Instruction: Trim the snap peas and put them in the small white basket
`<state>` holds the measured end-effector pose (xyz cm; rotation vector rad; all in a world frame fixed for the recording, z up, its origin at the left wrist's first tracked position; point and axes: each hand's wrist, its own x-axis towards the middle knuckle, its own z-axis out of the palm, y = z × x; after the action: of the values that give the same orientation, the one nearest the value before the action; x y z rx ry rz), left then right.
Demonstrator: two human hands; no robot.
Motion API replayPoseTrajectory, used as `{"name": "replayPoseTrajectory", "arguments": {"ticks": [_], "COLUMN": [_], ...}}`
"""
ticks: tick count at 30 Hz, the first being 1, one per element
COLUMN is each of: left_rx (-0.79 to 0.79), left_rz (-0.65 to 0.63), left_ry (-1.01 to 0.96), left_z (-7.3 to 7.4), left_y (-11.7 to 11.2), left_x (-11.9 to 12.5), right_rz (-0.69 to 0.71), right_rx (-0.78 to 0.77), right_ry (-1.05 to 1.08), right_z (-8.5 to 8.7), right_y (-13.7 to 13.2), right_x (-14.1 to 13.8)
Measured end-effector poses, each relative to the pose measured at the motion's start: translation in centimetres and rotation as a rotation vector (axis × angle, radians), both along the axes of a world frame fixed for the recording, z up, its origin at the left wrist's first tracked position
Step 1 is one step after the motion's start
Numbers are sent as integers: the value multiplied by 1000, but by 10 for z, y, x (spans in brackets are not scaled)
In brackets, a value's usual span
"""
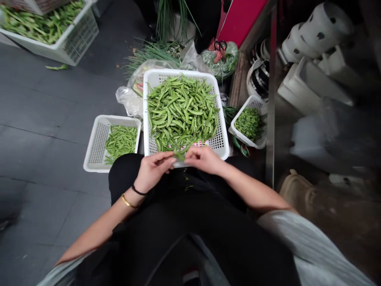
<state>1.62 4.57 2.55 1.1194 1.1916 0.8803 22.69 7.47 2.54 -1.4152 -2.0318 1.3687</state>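
Note:
A green pea pod (179,155) is pinched between my two hands over the near rim of a large white basket (223,139). The fingertips of my left hand (154,169) are closed on the pod's left end. My right hand (206,159) pinches its other end with thumb and bent forefinger, which partly hide it. Inside the large basket lies a broad heap of pea pods (183,109). On the floor to the left, a smaller white basket (97,139) contains a lower pile of trimmed-looking pods (122,141).
A white basket of leafy greens (249,124) stands at right beside green-handled scissors (244,149). Bagged vegetables and long green stalks (151,57) lie behind the large basket. A crate of green vegetables (71,43) sits at upper left. A metal shelf edge (270,119) runs along the right.

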Motion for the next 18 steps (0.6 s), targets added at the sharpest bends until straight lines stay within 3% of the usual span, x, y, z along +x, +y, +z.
{"name": "replayPoseTrajectory", "arguments": {"ticks": [2, 5, 9, 14, 18], "left_rx": [-63, -233, -390, -480, -489], "left_rz": [-13, -130, -279, -177, -52], "left_ry": [-92, -204, -299, -426, -471], "left_z": [-4, -2, 9, 10, 8], "left_y": [0, -3, -9, -18, -24], "left_x": [12, 15, 14, 24, 30], "right_rz": [-4, -46, -68, -26, -30], "right_rx": [-52, -60, 123, 554, 689], "right_ry": [128, 245, 315, 17, -208], "right_z": [4, 7, 14, 16, 10], "right_y": [-23, -35, -29, -38, -48], "right_x": [-7, -6, 0, -8, -11]}}
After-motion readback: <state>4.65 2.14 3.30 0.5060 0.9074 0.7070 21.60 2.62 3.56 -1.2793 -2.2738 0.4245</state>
